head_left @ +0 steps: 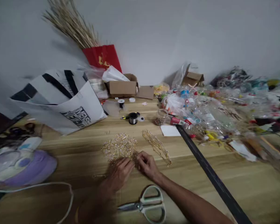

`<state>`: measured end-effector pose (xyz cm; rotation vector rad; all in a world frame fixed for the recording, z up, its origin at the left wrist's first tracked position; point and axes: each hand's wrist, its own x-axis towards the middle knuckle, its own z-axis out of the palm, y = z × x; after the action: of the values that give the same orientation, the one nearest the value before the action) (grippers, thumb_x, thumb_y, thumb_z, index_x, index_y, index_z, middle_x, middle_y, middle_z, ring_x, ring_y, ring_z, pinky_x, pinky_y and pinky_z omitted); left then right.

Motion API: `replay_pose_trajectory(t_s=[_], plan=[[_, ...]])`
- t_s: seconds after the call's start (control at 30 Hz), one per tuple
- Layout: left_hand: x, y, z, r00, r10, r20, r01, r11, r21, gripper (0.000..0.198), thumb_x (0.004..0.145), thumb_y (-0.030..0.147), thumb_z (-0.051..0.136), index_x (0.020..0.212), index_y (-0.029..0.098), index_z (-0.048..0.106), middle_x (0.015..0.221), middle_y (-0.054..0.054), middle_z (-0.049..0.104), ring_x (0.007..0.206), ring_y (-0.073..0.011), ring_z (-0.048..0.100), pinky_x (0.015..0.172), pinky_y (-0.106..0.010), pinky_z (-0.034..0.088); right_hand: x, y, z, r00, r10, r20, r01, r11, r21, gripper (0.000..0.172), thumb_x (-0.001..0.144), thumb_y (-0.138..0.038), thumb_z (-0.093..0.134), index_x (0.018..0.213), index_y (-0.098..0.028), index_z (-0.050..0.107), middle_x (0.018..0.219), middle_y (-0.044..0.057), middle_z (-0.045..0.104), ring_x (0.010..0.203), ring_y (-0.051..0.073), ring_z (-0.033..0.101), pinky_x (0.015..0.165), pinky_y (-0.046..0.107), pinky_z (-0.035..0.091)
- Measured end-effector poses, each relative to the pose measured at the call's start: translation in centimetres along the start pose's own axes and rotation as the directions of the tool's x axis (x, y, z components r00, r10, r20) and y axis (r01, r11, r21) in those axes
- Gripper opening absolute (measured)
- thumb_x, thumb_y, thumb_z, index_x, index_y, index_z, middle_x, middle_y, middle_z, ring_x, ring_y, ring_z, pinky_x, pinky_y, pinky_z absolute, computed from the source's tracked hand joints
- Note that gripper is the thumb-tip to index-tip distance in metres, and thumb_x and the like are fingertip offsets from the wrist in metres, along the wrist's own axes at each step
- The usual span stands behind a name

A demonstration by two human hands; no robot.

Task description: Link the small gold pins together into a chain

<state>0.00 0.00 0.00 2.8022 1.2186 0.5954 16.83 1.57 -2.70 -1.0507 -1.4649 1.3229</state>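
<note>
A heap of gold, glittering beaded chain [119, 146] lies on the wooden table in front of me. At its near right edge both hands meet, fingertips almost touching. My left hand [123, 171] is closed, its fingers bent together over the heap's near edge. Facing it, my right hand [147, 163] pinches thumb against forefinger. A bit of the beaded chain runs between the fingertips, its details too small to tell. Beyond my right hand lies a separate looped length of gold chain [156, 146]. Scissors with pale handles [151, 203] rest below my hands, blades pointing left.
Wire spools [133, 118] and a white card [170, 131] lie farther back. A black strip [207, 168] crosses the right side, beside heaped plastic bottles [210, 118]. Left stand a white bag [81, 109] and a purple object [43, 166], near a white cable [71, 194]. A cardboard box [122, 88] sits behind.
</note>
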Motion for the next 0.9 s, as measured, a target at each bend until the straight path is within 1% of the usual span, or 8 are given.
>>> replay_pose_trajectory(t_s=[0.23,0.33,0.43,0.5,0.6,0.7,0.8,0.9], plan=[[0.0,0.0,0.5,0.998,-0.062,-0.009,0.061,0.994,-0.090,0.020,0.089,0.013,0.044,0.078,0.017,0.060,0.075,-0.003,0.063,0.068,-0.0154,0.059,0.064,-0.026,0.045,0.1,0.5,-0.2,0.999,-0.031,0.010,0.032,0.995,-0.098,0.035,0.087,-0.048,0.049,0.071,-0.016,0.050,0.053,-0.004,0.045,0.048,0.008,0.038,0.045,0.019,0.029],[0.1,-0.1,0.5,0.995,-0.099,-0.005,0.097,0.987,-0.131,0.023,0.089,0.012,0.042,0.076,0.017,0.061,0.073,-0.003,0.063,0.067,-0.0146,0.060,0.063,-0.025,0.044,0.1,0.4,-0.4,0.997,-0.072,0.010,0.073,0.987,-0.140,0.029,0.089,-0.043,0.048,0.080,-0.015,0.054,0.055,-0.005,0.044,0.049,0.008,0.038,0.047,0.020,0.030],[0.3,-0.1,0.3,0.987,-0.150,0.061,0.159,0.966,-0.201,0.024,0.087,0.013,0.042,0.073,0.016,0.061,0.072,-0.004,0.064,0.066,-0.0152,0.059,0.062,-0.024,0.043,0.1,0.0,-0.6,0.989,-0.146,-0.025,0.138,0.968,-0.211,0.024,0.089,-0.037,0.049,0.094,-0.015,0.056,0.056,-0.005,0.042,0.052,0.009,0.039,0.049,0.020,0.031],[0.6,-0.2,0.1,0.968,-0.211,0.136,0.243,0.922,-0.301,0.022,0.085,0.012,0.044,0.073,0.016,0.062,0.072,-0.004,0.065,0.068,-0.0154,0.060,0.064,-0.024,0.043,0.0,-0.2,-0.7,0.982,-0.183,-0.043,0.168,0.958,-0.231,0.022,0.089,-0.035,0.049,0.097,-0.016,0.056,0.058,-0.005,0.043,0.053,0.010,0.041,0.051,0.021,0.032],[0.9,-0.6,0.1,0.917,-0.312,0.248,0.398,0.764,-0.508,0.017,0.079,0.012,0.048,0.071,0.015,0.062,0.069,-0.003,0.065,0.066,-0.0144,0.059,0.064,-0.023,0.043,0.0,-0.2,-0.8,0.968,-0.240,-0.075,0.214,0.943,-0.254,0.019,0.090,-0.032,0.048,0.098,-0.017,0.055,0.073,-0.001,0.051,0.058,0.010,0.045,0.054,0.022,0.036],[1.1,-1.2,0.3,0.875,-0.335,0.349,0.481,0.520,-0.706,0.017,0.079,0.025,0.052,0.070,0.013,0.060,0.061,-0.001,0.060,0.058,-0.0124,0.054,0.055,-0.021,0.042,0.0,0.0,-0.9,0.940,-0.305,-0.152,0.252,0.923,-0.291,0.023,0.088,-0.030,0.050,0.108,-0.019,0.051,0.095,0.005,0.052,0.061,0.010,0.045,0.055,0.023,0.038],[1.0,-1.7,0.5,0.825,-0.346,0.448,0.549,0.296,-0.782,0.026,0.075,0.038,0.058,0.071,0.012,0.058,0.058,0.001,0.055,0.053,-0.0101,0.050,0.050,-0.020,0.040,-0.1,0.0,-1.0,0.910,-0.366,-0.196,0.297,0.904,-0.309,0.020,0.088,-0.027,0.050,0.107,-0.020,0.049,0.094,0.005,0.049,0.066,0.012,0.045,0.058,0.024,0.039],[1.1,-1.9,0.3,0.797,-0.373,0.475,0.568,0.197,-0.799,0.032,0.073,0.043,0.060,0.070,0.012,0.056,0.059,0.001,0.054,0.051,-0.0087,0.049,0.050,-0.020,0.041,-0.3,-0.3,-1.0,0.880,-0.428,-0.206,0.355,0.881,-0.313,0.012,0.087,-0.025,0.050,0.098,-0.020,0.049,0.085,0.003,0.046,0.067,0.013,0.043,0.059,0.025,0.038]])
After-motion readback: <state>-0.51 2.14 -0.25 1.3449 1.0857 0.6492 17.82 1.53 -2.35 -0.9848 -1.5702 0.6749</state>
